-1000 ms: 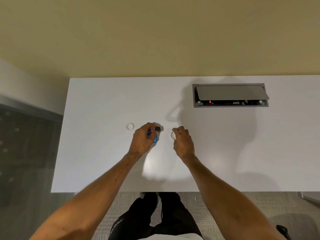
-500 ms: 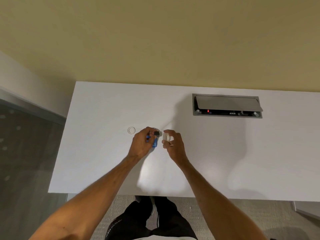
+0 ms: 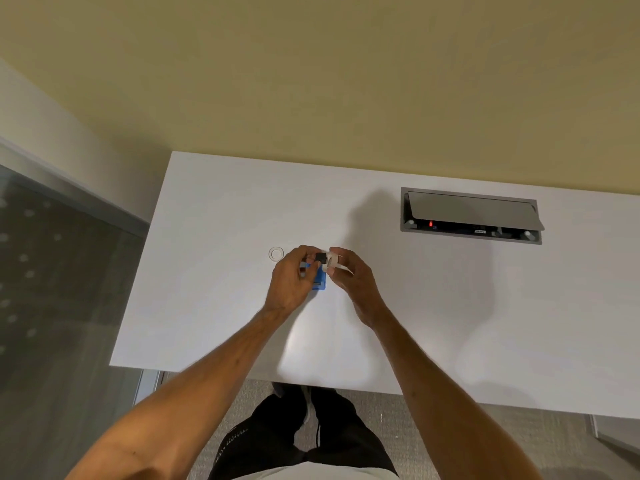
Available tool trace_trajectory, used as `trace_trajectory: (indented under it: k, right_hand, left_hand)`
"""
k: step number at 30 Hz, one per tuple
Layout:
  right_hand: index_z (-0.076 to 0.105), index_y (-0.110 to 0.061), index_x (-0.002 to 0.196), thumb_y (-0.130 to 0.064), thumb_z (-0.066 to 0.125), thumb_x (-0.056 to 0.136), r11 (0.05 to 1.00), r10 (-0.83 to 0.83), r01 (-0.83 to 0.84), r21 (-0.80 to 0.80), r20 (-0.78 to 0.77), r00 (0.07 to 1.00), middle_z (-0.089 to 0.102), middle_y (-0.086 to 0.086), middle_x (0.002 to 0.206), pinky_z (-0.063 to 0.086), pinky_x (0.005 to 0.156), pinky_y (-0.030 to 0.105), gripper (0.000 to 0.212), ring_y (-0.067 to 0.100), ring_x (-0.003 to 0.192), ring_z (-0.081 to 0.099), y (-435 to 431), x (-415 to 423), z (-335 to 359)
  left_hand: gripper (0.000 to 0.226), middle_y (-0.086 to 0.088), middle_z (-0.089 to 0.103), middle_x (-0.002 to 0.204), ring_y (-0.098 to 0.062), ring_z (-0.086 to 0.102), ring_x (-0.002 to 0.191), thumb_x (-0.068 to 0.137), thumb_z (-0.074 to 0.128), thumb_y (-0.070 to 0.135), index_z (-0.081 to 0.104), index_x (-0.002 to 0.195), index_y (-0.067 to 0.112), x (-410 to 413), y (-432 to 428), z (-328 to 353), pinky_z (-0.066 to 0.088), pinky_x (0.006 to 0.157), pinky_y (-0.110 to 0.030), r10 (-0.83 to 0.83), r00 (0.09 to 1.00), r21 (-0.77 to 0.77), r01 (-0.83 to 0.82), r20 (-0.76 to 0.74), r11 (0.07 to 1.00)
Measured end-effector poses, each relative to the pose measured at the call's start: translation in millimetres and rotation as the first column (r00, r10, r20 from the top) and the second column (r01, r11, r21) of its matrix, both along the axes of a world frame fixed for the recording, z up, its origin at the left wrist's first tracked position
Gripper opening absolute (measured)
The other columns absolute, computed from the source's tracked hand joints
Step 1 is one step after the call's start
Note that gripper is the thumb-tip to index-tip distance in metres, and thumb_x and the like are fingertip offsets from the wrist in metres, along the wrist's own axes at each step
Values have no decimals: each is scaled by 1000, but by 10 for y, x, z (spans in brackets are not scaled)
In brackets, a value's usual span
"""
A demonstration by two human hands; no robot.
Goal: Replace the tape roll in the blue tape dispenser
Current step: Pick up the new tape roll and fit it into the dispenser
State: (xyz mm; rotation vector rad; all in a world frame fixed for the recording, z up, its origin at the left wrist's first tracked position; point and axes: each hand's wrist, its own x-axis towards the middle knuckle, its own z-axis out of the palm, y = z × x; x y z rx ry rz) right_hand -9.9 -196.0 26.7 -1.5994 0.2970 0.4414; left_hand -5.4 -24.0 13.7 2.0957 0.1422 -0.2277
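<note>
The left hand (image 3: 292, 284) grips the blue tape dispenser (image 3: 319, 280), mostly hiding it. At its 1 o'clock, the right hand (image 3: 349, 277) pinches what seems a clear tape roll (image 3: 333, 260) above the worktop (image 3: 214, 271).

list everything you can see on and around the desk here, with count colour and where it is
desk: 1, white, fills the middle of the view, against the wall
tape dispenser: 1, blue, at desk centre, held in the left hand
black core piece: 1, black, at the left fingertips, above the dispenser
tape roll: 1, clear, pinched in the right hand, against the black core piece
spare ring: 1, whitish, flat on the desk left of the hands
cable hatch: 1, grey, lid open, far right of the desk
wall: 1, yellowish, behind the desk
left hand: 1, gripping the dispenser
right hand: 1, holding the roll
</note>
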Motion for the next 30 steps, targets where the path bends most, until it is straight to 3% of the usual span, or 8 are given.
trace_trajectory:
  k: [3, 5, 9, 11, 18, 30]
  right_hand:
    - [62, -11, 136, -8, 69, 100, 999, -28, 29, 36, -33, 999, 69, 14, 131, 57, 104, 39, 36, 32, 124, 67, -42, -9, -32]
    - [63, -13, 134, -8, 72, 98, 997, -32, 36, 69, -68, 997, 70, 13, 129, 56, 105, 45, 37, 32, 122, 67, -74, -12, -34]
    - [65, -16, 130, -11, 72, 98, 996, -13, 19, 90, -67, 998, 73, 5, 127, 57, 96, 31, 33, 14, 114, 69, -120, -15, -3]
    - [63, -13, 132, -10, 72, 98, 995, -2, 8, 100, -59, 998, 72, 5, 130, 56, 98, 29, 35, 17, 120, 69, -136, -10, 10]
    - [57, -8, 138, -4, 69, 99, 995, 20, -16, 97, -47, 999, 68, 14, 137, 49, 114, 50, 41, 33, 131, 63, -215, 11, -43]
    - [56, -5, 139, 2, 66, 100, 992, 69, -67, 105, -9, 998, 67, 16, 138, 48, 118, 54, 41, 32, 130, 64, -213, -36, -88]
  left_hand:
    - [23, 3, 74, 123, -19, 70, 112, 104, 62, 20, 68, 127, 22, -19, 23, 9, 63, 98, -40, -2, 1000, 20, 1, 27, 1000]
    - [25, 3, 73, 124, -20, 69, 113, 104, 61, 19, 68, 128, 22, -24, 29, 12, 62, 97, -40, -8, 999, 40, 6, 51, 999]
    - [26, 0, 73, 125, -21, 67, 116, 104, 62, 20, 67, 129, 21, -12, -4, 31, 59, 102, -39, -51, 996, 72, 46, 78, 996]
    - [26, -1, 73, 126, -21, 67, 116, 104, 62, 20, 68, 130, 19, -10, -29, 36, 57, 104, -37, -75, 993, 82, 68, 89, 994]
    - [26, 1, 73, 123, -18, 66, 112, 101, 66, 20, 68, 127, 19, -37, -99, 38, 60, 98, -36, -97, 992, 111, 87, 84, 990]
    - [25, 0, 74, 120, -11, 62, 108, 102, 64, 21, 71, 126, 20, -59, -94, -2, 51, 95, -24, -131, 988, 166, 115, 87, 979]
